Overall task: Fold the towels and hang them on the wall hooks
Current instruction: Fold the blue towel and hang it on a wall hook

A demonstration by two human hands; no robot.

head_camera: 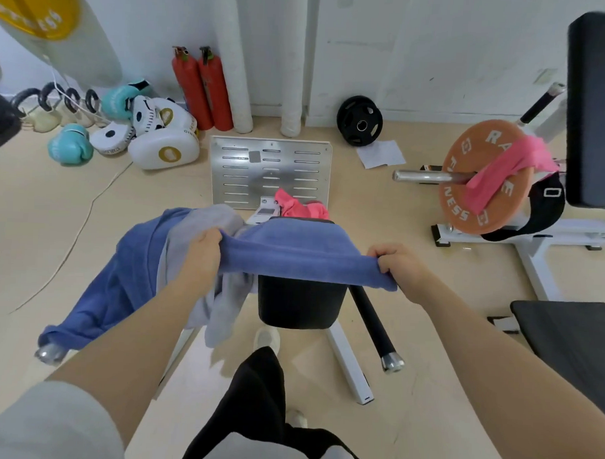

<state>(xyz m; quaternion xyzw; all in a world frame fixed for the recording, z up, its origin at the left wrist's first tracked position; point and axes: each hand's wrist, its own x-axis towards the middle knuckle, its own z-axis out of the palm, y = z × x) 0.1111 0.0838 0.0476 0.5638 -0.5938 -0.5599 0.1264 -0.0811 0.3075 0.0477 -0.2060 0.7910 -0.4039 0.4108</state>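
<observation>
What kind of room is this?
Most likely a small gym: an orange weight plate sits on a bar, boxing gloves and kettlebells lie by the wall.

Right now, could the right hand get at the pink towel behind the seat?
Probably not yet: the right hand grips the blue towel stretched between both hands, and the pink towel lies beyond it.

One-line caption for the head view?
Both hands, left hand and right hand, stretch a blue towel over a black padded seat in a gym.
</observation>
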